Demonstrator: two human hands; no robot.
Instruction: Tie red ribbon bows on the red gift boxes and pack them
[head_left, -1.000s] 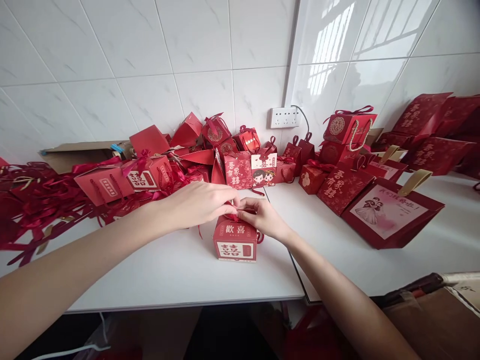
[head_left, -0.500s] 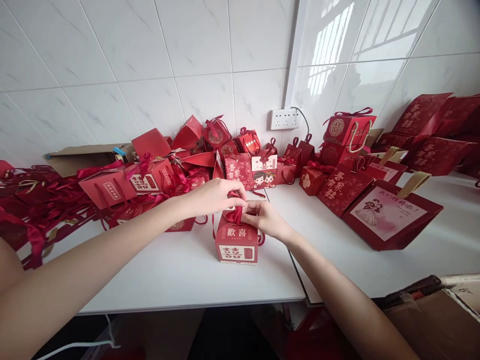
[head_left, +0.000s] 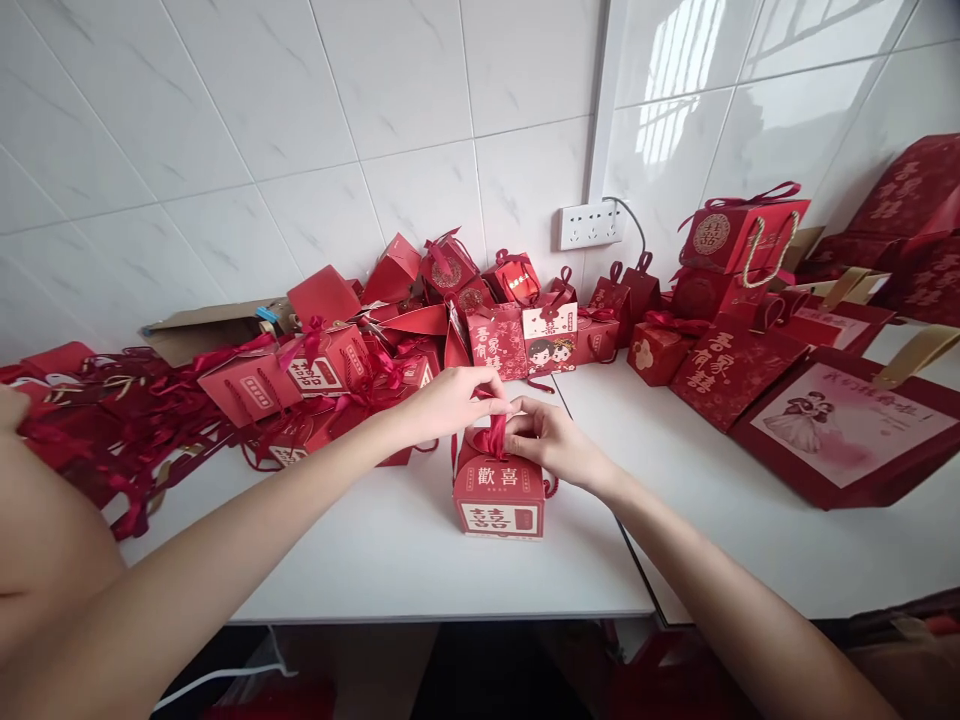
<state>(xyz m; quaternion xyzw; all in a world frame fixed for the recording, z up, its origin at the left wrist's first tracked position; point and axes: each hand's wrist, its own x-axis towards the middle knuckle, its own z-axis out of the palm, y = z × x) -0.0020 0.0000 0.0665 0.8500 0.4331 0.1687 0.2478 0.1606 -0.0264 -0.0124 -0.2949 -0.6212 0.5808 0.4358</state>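
A small red gift box [head_left: 499, 495] with white lettering stands upright on the white table [head_left: 375, 575], near its front edge. A red ribbon [head_left: 496, 436] rises from the top of the box. My left hand [head_left: 461, 400] comes in from the left above the lid, its thumb and fingers pinched on the upper part of the ribbon. Lower down, at the right side of the ribbon, my right hand [head_left: 551, 440] has its fingers closed on it too. Red cord handles hang at both sides of the box. The fingers partly cover the ribbon.
Red gift boxes [head_left: 322, 370] and loose ribbons [head_left: 135, 420] are heaped at the left and back. More boxes [head_left: 742, 240] stack at the right, near a large bag-shaped box [head_left: 847, 430] with a couple's picture. A socket strip [head_left: 592, 226] sits on the tiled wall.
The view has shifted, so everything sits slightly differently in frame. Both hands stay at the box top; my left hand has lifted slightly and the ribbon stands taller between the fingers.
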